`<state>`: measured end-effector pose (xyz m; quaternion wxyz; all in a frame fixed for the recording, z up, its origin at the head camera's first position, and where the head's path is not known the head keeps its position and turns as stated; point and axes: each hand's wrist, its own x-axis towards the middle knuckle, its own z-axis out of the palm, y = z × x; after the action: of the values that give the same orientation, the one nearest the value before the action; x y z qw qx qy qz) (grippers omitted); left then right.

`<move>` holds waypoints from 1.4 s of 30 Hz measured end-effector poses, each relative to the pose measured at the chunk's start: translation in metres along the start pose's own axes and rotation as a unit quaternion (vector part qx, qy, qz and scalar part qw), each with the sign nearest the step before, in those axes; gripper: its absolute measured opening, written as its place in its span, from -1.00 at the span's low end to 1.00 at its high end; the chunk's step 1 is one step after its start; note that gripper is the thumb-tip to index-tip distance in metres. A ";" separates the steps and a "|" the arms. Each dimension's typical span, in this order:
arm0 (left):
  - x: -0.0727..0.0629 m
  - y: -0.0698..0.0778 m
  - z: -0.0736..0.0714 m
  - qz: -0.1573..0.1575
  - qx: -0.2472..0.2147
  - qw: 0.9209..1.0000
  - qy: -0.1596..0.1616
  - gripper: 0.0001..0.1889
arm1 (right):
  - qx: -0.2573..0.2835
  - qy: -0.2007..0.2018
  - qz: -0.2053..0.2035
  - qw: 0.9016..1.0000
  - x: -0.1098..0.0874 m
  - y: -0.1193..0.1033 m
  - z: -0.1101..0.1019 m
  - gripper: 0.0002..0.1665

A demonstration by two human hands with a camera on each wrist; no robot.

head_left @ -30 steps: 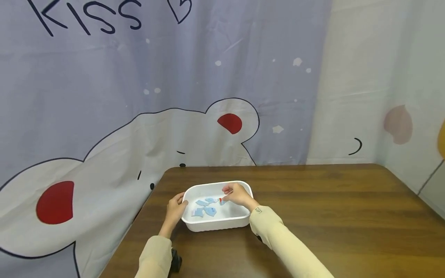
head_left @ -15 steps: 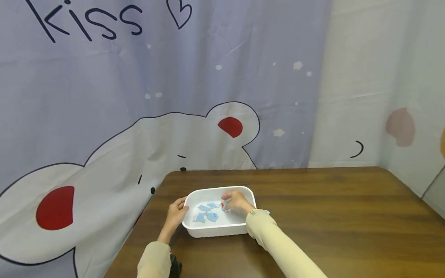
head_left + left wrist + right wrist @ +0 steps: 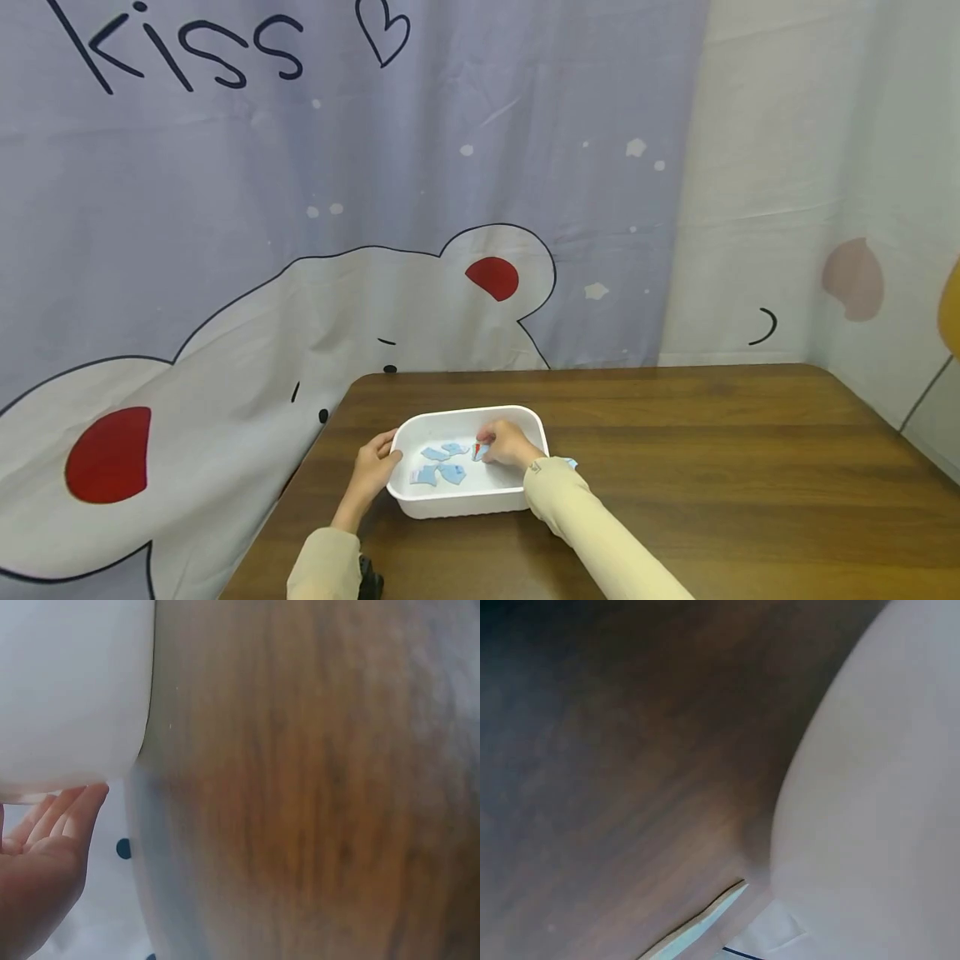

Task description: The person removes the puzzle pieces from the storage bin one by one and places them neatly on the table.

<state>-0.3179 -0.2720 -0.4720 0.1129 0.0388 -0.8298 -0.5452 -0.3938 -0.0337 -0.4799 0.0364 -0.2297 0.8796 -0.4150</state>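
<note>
A white plastic basin point(image 3: 461, 503) stands on the wooden table. On its floor lie several flat, light blue puzzle pieces point(image 3: 452, 473) with irregular outlines. My left hand point(image 3: 370, 472) holds the basin's left end, its thumb over the rim and the fingers outside. In the left wrist view, the left hand's fingers point(image 3: 82, 810) lie against the basin's outer wall point(image 3: 71, 697). My right hand point(image 3: 512, 445) is down inside the basin, with its curled fingers at a blue piece with a red mark point(image 3: 478, 452). The right hand partly covers that piece.
The brown table point(image 3: 697, 475) extends far to the right. Another light blue piece point(image 3: 694, 930) lies on it, just outside the basin's right side. A printed curtain point(image 3: 480, 192) hangs behind the table. A black object point(image 3: 370, 578) sits at my left wrist.
My right hand has lowered closer to the basin floor, and the red-marked piece has turned slightly. The left hand keeps its place on the rim. The head view has tilted a little upward.
</note>
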 end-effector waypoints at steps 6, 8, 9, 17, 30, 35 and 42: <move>0.000 0.001 0.001 -0.005 -0.005 1.000 -0.001 -0.53 | -0.007 0.003 -0.002 1.000 -0.002 0.000 -0.002 -0.66; 0.000 0.001 0.001 -0.006 -0.005 1.000 -0.003 -0.52 | -0.002 -0.001 0.004 1.000 -0.002 0.000 -0.003 -0.66; -0.001 0.002 0.001 -0.007 -0.006 1.000 -0.004 -0.52 | 0.001 -0.003 0.005 1.000 -0.001 0.002 -0.003 -0.65; 0.000 0.000 0.005 -0.011 -0.015 1.000 -0.002 -0.53 | -0.017 -0.008 -0.032 0.999 0.041 0.067 0.023 -0.68; 0.003 0.000 0.011 -0.006 -0.034 0.999 0.006 -0.53 | 0.013 -0.011 0.012 1.000 -0.014 -0.016 -0.027 -0.64; 0.001 0.001 0.009 -0.011 -0.034 0.999 0.007 -0.53 | 0.022 -0.016 0.010 1.000 -0.013 -0.019 -0.042 -0.65; 0.002 0.001 0.006 -0.018 -0.029 0.999 0.013 -0.53 | 0.043 -0.004 0.002 0.999 -0.015 -0.025 -0.064 -0.65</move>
<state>-0.3216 -0.2668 -0.4731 0.1148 0.0579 -0.8109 -0.5709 -0.3879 0.0044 -0.4217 0.0510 -0.2278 0.8611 -0.4518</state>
